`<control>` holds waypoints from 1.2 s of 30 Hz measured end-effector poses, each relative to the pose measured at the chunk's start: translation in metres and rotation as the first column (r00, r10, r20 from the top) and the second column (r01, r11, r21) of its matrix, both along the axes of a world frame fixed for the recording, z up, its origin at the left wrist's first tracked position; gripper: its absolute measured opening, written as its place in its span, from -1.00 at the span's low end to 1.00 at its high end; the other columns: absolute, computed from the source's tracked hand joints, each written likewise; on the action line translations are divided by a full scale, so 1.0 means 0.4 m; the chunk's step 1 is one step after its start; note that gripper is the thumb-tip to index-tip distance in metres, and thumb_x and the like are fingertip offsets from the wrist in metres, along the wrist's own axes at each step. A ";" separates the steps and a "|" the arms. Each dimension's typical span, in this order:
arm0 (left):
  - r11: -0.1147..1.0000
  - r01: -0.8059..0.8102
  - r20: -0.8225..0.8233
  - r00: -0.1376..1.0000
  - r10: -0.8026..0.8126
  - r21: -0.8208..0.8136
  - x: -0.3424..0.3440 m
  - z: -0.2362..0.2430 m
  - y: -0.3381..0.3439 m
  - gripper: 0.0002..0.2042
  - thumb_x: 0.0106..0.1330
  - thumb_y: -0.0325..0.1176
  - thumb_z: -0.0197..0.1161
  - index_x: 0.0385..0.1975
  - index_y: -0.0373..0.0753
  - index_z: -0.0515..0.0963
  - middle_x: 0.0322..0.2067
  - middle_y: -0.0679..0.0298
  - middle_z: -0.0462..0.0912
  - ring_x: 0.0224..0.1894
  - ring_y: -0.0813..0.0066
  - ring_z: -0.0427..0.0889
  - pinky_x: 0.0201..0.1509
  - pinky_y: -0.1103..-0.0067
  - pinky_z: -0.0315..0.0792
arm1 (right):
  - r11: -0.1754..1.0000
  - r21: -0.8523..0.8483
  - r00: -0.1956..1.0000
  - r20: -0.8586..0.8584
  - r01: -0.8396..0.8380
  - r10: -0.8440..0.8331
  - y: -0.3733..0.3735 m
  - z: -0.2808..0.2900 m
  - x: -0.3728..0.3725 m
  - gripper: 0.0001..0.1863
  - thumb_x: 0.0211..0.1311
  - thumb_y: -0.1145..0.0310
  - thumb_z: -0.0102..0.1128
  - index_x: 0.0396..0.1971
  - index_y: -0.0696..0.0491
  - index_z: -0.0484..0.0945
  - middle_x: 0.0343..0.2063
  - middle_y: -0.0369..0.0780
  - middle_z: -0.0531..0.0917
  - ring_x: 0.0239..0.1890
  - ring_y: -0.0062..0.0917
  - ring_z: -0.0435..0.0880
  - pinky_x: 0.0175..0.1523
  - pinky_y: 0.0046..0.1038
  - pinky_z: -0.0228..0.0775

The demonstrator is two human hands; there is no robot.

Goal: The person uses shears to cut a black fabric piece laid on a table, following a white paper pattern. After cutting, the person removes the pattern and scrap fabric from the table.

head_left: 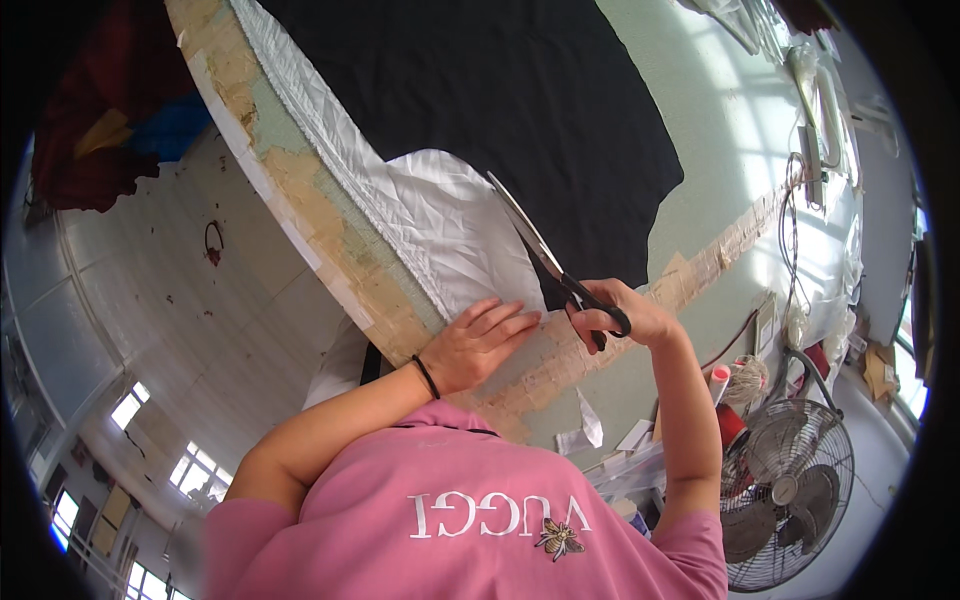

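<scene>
My right hand [625, 315] grips large scissors [525, 225] by their black handles, with the long silver blades pointing up and left along the boundary between a black fabric piece [530, 90] and a wrinkled white fabric [450, 220]. My left hand [480, 345], a black band on its wrist, lies with fingers stretched out at the lower edge of the white fabric, just left of the scissor handles. The white fabric continues as a narrow band along the black piece's left side.
The pale green worktop [720, 120] has a worn, taped left edge [290, 220]. Fabric scraps [590, 420] lie near me. At right are cables [790, 230], thread cones [732, 428] and a metal fan [785, 490]. Dark red cloth [90, 120] is at upper left.
</scene>
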State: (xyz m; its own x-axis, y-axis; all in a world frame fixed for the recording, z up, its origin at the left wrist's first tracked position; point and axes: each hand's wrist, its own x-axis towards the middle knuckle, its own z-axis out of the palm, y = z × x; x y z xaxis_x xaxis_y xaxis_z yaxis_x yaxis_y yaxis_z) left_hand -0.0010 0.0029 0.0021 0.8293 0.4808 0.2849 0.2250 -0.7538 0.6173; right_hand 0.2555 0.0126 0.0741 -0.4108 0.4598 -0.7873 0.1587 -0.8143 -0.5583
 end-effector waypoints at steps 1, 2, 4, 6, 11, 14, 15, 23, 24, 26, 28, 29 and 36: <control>1.000 -0.001 0.001 1.000 0.001 -0.001 -0.001 0.001 0.000 -0.66 0.12 -0.43 0.08 -0.07 -0.25 0.55 0.09 0.34 0.44 0.16 0.41 0.36 0.23 0.41 0.25 | 1.000 -0.007 1.000 0.001 -0.009 0.009 0.011 -0.001 0.001 -0.71 0.08 0.20 0.25 -0.45 0.12 0.44 -0.70 -0.32 0.52 -0.64 -0.68 0.51 -0.53 -0.65 0.29; 1.000 -0.003 0.002 1.000 0.003 -0.001 -0.001 0.001 0.000 -0.66 0.12 -0.43 0.08 -0.07 -0.25 0.55 0.09 0.34 0.44 0.16 0.41 0.36 0.23 0.41 0.25 | 1.000 -0.013 1.000 0.003 -0.019 0.019 0.018 -0.001 0.000 -0.70 0.05 0.20 0.25 -0.45 0.12 0.43 -0.69 -0.31 0.53 -0.64 -0.67 0.51 -0.53 -0.64 0.30; 1.000 -0.004 0.003 1.000 0.004 -0.003 -0.001 0.000 0.000 -0.66 0.12 -0.43 0.08 -0.08 -0.25 0.56 0.09 0.34 0.44 0.16 0.41 0.36 0.23 0.42 0.25 | 1.000 -0.004 1.000 0.010 -0.015 0.015 0.024 0.000 -0.001 -0.70 0.05 0.19 0.25 -0.45 0.12 0.43 -0.69 -0.30 0.53 -0.65 -0.68 0.50 -0.53 -0.65 0.30; 1.000 -0.005 0.006 1.000 0.005 -0.002 -0.001 0.000 0.000 -0.66 0.12 -0.42 0.08 -0.08 -0.25 0.56 0.09 0.33 0.44 0.16 0.41 0.36 0.23 0.42 0.25 | 1.000 0.000 1.000 0.028 -0.013 0.013 0.027 -0.001 -0.001 -0.69 0.05 0.19 0.26 -0.46 0.12 0.43 -0.70 -0.29 0.54 -0.66 -0.68 0.50 -0.53 -0.66 0.30; 1.000 -0.006 -0.002 1.000 0.006 0.022 -0.001 0.005 0.001 -0.66 0.11 -0.42 0.08 -0.08 -0.25 0.56 0.09 0.32 0.45 0.15 0.40 0.37 0.23 0.42 0.26 | 0.999 -0.017 0.997 0.062 -0.037 0.038 0.032 -0.004 0.013 -0.69 0.08 0.16 0.30 -0.48 0.09 0.44 -0.70 -0.38 0.48 -0.65 -0.70 0.50 -0.53 -0.66 0.34; 1.000 -0.012 0.014 1.000 0.012 0.000 -0.001 0.002 0.001 -0.65 0.11 -0.42 0.08 -0.08 -0.26 0.55 0.09 0.32 0.45 0.14 0.40 0.37 0.23 0.42 0.26 | 0.997 0.003 0.996 0.052 -0.071 0.071 0.052 0.007 0.009 -0.68 0.08 0.15 0.31 -0.48 0.08 0.44 -0.69 -0.38 0.49 -0.65 -0.70 0.51 -0.53 -0.66 0.34; 1.000 0.000 0.005 1.000 0.000 0.006 -0.002 -0.001 0.001 -0.65 0.12 -0.40 0.06 -0.06 -0.27 0.54 0.11 0.32 0.43 0.16 0.40 0.35 0.24 0.41 0.24 | 0.997 -0.002 0.995 0.060 -0.076 0.076 0.060 0.009 0.010 -0.68 0.08 0.15 0.31 -0.48 0.09 0.44 -0.70 -0.38 0.49 -0.65 -0.70 0.51 -0.53 -0.66 0.34; 1.000 0.009 -0.010 1.000 -0.009 0.006 -0.007 -0.006 -0.002 -0.62 0.15 -0.37 0.02 -0.01 -0.29 0.51 0.14 0.31 0.40 0.21 0.41 0.31 0.28 0.41 0.20 | 0.990 0.011 0.987 0.082 -0.139 0.138 0.099 -0.003 0.026 -0.69 0.09 0.14 0.29 -0.48 0.08 0.45 -0.69 -0.35 0.51 -0.65 -0.68 0.53 -0.53 -0.65 0.33; 1.000 0.009 -0.008 1.000 -0.009 0.009 -0.007 -0.006 -0.001 -0.62 0.15 -0.37 0.02 -0.01 -0.29 0.51 0.14 0.31 0.40 0.21 0.41 0.31 0.28 0.42 0.20 | 0.988 0.008 0.984 0.093 -0.153 0.152 0.104 0.000 0.030 -0.69 0.09 0.14 0.28 -0.48 0.08 0.45 -0.69 -0.35 0.51 -0.65 -0.68 0.53 -0.52 -0.65 0.33; 1.000 0.009 -0.004 1.000 -0.009 0.013 -0.005 -0.007 0.000 -0.62 0.16 -0.37 0.02 0.00 -0.29 0.51 0.14 0.32 0.41 0.21 0.42 0.31 0.28 0.42 0.20 | 0.983 0.003 0.977 0.114 -0.181 0.180 0.116 0.009 0.036 -0.68 0.10 0.13 0.28 -0.48 0.07 0.45 -0.69 -0.35 0.51 -0.64 -0.68 0.52 -0.52 -0.64 0.33; 1.000 0.007 -0.008 1.000 -0.007 0.014 -0.005 -0.003 -0.001 -0.61 0.16 -0.38 0.03 0.00 -0.28 0.50 0.14 0.32 0.40 0.21 0.42 0.31 0.28 0.43 0.20 | 0.981 -0.003 0.976 0.097 -0.194 0.194 0.127 0.011 0.036 -0.68 0.10 0.13 0.28 -0.49 0.07 0.45 -0.70 -0.35 0.51 -0.64 -0.68 0.52 -0.51 -0.64 0.33; 1.000 0.006 -0.011 1.000 -0.006 0.014 -0.006 -0.002 -0.002 -0.61 0.16 -0.38 0.03 0.01 -0.27 0.50 0.14 0.33 0.40 0.21 0.42 0.31 0.28 0.43 0.20 | 0.980 -0.006 0.976 0.089 -0.201 0.201 0.134 0.010 0.036 -0.68 0.10 0.13 0.27 -0.49 0.07 0.45 -0.70 -0.35 0.51 -0.64 -0.69 0.52 -0.51 -0.64 0.33; 1.000 0.004 -0.017 1.000 -0.004 0.012 -0.007 -0.014 -0.006 -0.60 0.15 -0.38 0.06 0.03 -0.26 0.49 0.16 0.35 0.39 0.24 0.42 0.29 0.30 0.43 0.19 | 0.955 0.010 0.949 0.113 -0.297 0.294 0.188 0.009 0.054 -0.67 0.03 0.13 0.28 -0.47 0.09 0.44 -0.71 -0.34 0.51 -0.63 -0.69 0.53 -0.52 -0.65 0.29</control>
